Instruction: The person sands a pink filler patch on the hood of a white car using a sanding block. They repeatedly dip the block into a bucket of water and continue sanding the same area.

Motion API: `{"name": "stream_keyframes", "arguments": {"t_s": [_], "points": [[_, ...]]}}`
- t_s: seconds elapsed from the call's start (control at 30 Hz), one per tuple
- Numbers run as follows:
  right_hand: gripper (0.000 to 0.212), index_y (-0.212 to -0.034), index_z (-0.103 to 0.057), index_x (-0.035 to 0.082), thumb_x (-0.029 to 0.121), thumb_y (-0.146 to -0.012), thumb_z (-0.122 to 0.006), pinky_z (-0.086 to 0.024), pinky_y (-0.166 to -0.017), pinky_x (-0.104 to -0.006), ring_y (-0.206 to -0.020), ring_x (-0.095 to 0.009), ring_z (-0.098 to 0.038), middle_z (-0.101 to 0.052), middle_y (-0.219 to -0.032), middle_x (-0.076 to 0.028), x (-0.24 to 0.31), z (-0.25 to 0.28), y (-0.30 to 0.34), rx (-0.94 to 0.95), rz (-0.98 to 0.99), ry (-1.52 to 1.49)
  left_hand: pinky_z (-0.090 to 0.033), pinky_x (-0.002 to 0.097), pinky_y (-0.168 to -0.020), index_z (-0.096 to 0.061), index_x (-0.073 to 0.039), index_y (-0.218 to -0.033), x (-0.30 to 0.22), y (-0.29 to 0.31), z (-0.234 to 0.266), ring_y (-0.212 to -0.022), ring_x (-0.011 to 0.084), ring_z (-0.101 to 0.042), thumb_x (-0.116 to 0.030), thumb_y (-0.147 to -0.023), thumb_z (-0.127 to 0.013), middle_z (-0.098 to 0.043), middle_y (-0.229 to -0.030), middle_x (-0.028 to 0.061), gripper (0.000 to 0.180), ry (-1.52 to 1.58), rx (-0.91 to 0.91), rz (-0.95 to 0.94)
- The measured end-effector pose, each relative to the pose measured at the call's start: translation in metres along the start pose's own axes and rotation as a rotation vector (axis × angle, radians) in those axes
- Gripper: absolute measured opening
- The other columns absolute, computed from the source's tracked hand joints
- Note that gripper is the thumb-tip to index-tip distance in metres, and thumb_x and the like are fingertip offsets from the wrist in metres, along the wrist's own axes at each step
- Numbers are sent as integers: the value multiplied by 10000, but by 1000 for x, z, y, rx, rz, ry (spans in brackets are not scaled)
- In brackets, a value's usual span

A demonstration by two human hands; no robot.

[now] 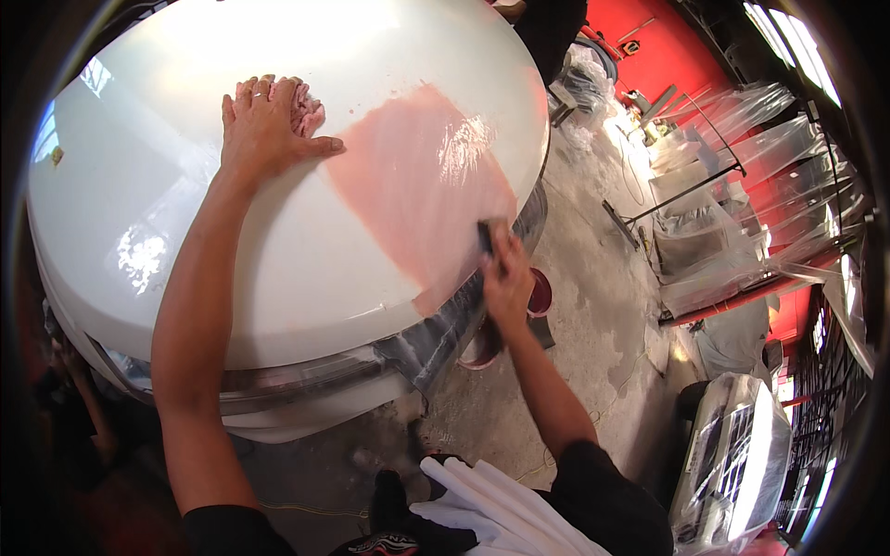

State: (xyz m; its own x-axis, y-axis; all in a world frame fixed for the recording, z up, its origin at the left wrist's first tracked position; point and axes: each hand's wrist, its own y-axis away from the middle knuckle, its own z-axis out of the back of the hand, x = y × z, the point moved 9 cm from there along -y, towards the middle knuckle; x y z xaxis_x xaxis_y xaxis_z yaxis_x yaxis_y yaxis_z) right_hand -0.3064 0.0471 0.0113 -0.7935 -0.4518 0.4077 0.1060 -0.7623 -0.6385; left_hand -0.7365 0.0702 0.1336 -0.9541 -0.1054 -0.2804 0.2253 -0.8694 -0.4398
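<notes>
A broad white car panel [297, 315], glossy and wet in places, fills the left and middle of the head view. A pinkish patch [408, 185] of smooth material covers part of it, shiny with water near its right side. My left hand [260, 130] presses on the panel left of the patch, fingers over a crumpled pink cloth [308, 113], thumb pointing toward the patch. At the patch's lower right edge, my right hand [505, 278], slightly blurred, grips a small dark block [485, 236] that looks like a sanding block.
Dark masking sheet [426, 347] hangs along the panel's near edge. A dark red bucket [540, 292] stands on the concrete floor [593, 269] beyond my right hand. Plastic-draped racks [714, 213] and a covered vehicle [742, 454] are at right. A white cloth [501, 510] hangs before me. Another person's arm [88, 398] shows at lower left.
</notes>
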Motion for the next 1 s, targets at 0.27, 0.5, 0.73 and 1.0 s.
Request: {"name": "stream_keyframes", "arguments": {"t_s": [0.27, 0.5, 0.73, 1.0], "points": [[546, -1427, -680, 150, 106, -887, -753, -490, -1074, -500, -1261, -444, -613, -670, -1353, -243, 2, 17, -42, 83, -71, -55, -198, 642, -1243, -575, -128, -1429, -22, 1, -7, -1539, 412, -314, -660, -602, -916, -505, -1533, 185, 1041, 57, 69, -8], [501, -1398, -666, 60, 118, -903, -721, -501, -1050, -490, -1182, -453, -649, -705, -1295, -203, 35, -4, -84, 143, -166, -242, -192, 647, -1241, -589, -135, -1382, -6, 0, 0, -1519, 424, -326, -656, -589, -910, -513, -1513, 176, 1002, 52, -19, -12], [546, -1422, -647, 59, 107, -886, -736, -527, -1012, -483, -1160, -456, -676, -682, -1343, -236, 106, 2, 20, 52, 249, 38, -197, 629, -1247, -578, -145, -1405, 5, 0, 3, -1518, 419, -328, -661, -596, -902, -504, -1532, 174, 1013, 33, 53, 36], [488, -1379, -690, 81, 104, -893, -723, -529, -1021, -494, -1175, -446, -676, -700, -1314, -229, 109, -1, -16, 65, 235, -123, -225, 622, -1241, -581, -142, -1400, 5, -2, 3, -1484, 420, -389, -604, -778, -825, -546, -1497, 170, 813, -9, -43, -15]]}}
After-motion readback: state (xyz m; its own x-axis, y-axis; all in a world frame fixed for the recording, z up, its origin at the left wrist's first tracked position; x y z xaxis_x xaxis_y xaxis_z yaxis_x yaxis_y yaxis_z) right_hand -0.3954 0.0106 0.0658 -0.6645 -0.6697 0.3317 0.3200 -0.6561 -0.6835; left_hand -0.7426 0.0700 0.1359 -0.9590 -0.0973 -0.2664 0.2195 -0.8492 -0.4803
